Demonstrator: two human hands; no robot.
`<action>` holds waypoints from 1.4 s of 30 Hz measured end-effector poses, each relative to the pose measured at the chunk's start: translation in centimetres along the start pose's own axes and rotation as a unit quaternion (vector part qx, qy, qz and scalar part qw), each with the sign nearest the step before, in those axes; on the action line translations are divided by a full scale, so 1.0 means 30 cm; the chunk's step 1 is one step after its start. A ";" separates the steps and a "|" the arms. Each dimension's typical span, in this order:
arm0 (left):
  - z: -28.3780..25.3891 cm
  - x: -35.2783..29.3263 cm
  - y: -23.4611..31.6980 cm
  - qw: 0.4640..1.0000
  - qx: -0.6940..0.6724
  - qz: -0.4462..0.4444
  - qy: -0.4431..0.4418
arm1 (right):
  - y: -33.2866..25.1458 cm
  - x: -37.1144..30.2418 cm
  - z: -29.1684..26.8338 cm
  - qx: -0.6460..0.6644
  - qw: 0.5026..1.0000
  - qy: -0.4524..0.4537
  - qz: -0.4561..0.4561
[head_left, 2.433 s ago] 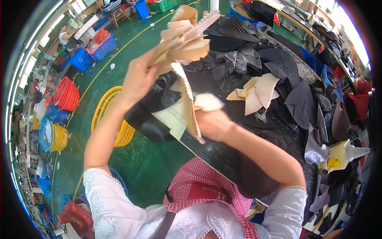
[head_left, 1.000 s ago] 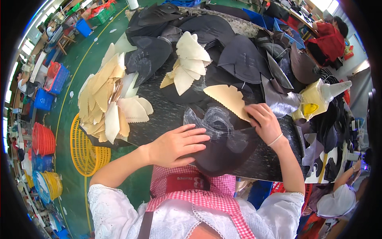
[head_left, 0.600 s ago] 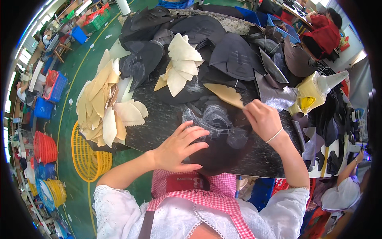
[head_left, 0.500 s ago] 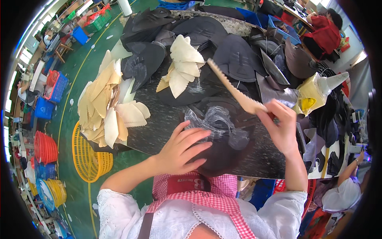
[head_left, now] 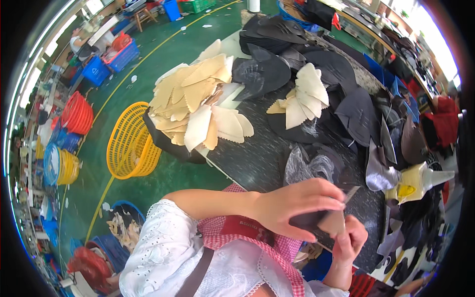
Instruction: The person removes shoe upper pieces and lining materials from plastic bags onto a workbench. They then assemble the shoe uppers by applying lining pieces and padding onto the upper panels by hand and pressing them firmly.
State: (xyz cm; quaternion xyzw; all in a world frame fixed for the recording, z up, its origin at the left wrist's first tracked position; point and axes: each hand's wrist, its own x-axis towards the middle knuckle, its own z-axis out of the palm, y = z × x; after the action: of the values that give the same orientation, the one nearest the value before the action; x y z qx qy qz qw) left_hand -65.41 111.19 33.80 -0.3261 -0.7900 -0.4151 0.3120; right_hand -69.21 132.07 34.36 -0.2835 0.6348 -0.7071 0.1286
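Between the fingers and thumb of my right hand (head_left: 349, 240) is a thin tan zigzag-edged piece (head_left: 335, 223), pinched at its lower end and partly blurred. My left hand (head_left: 299, 205) reaches across over it, with thumb and fingers apart; whether the fingertips touch the piece I cannot tell. Just beyond my hands, on the dark tabletop (head_left: 242, 161), lies a black cut piece (head_left: 316, 166) smeared with a whitish film. Cream zigzag-edged pieces (head_left: 309, 94) rest fanned out on black pieces farther back. A larger heap of tan and cream pieces (head_left: 188, 94) covers the table's left corner.
Stacked black shaped pieces (head_left: 354, 116) fill the table's far and right sides. A pale yellow squeeze bottle (head_left: 415, 183) with a white nozzle lies at the right. Left of the table, a yellow basket (head_left: 133, 143) stands on the green floor (head_left: 111, 37). A person in red (head_left: 440, 123) sits far right.
My left hand has moved right, from above the smeared black piece to over the tan piece. My right hand has drawn the piece closer to my body. The view has swung right.
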 end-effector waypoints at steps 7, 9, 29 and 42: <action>-0.045 -0.041 0.033 0.943 -0.260 -0.160 -0.133 | -0.020 0.018 0.060 -0.087 0.976 -0.201 0.000; -0.064 -0.072 -0.008 0.855 -0.452 -0.228 -0.111 | 0.002 -0.020 0.038 -0.062 0.983 -0.171 0.011; -0.103 -0.043 -0.096 0.868 -0.236 -0.375 -0.225 | 0.056 -0.069 -0.044 -0.148 0.984 -0.053 0.083; -0.032 -0.099 -0.163 0.901 -0.101 -0.384 -0.172 | 0.171 0.057 -0.064 -0.505 0.855 -0.052 -0.107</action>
State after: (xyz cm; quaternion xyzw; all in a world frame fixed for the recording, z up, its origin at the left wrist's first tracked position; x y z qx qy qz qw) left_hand -67.21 107.43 29.76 -0.0933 -0.8490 -0.5179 -0.0472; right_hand -72.58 131.91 29.74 -0.4123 0.8626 -0.2831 -0.0756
